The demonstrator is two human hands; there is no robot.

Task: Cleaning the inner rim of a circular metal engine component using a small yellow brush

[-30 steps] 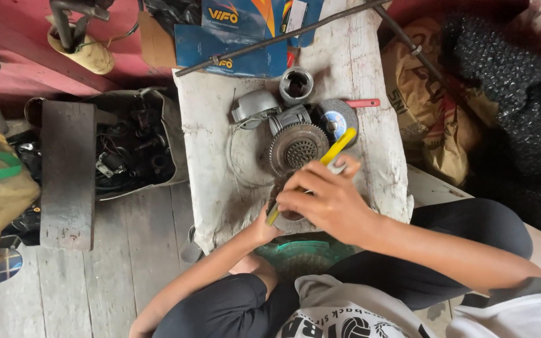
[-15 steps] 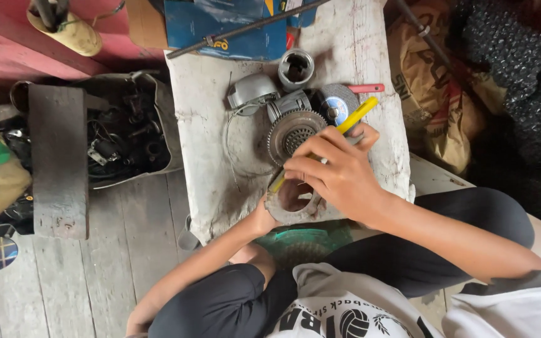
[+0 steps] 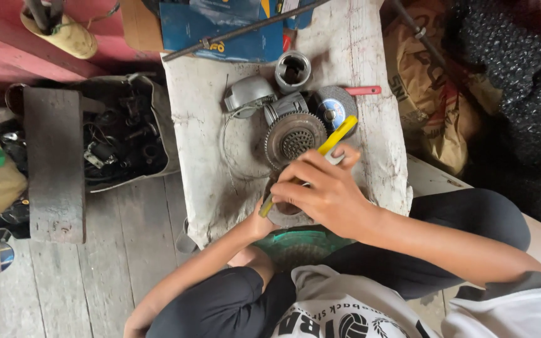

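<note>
The bench (image 3: 370, 50) is rough, dusty wood. The round gear (image 3: 294, 139) is dull grey metal. The yellow tool (image 3: 338, 134) looks like smooth plastic.

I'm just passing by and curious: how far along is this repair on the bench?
Already apart: a toothed round part, a grey cover, a metal sleeve and a grinding disc lie loose on the bench. In hand: the right hand works a yellow-handled tool into a round housing that the left hand steadies. Left: the loose parts are not yet refitted.
</note>
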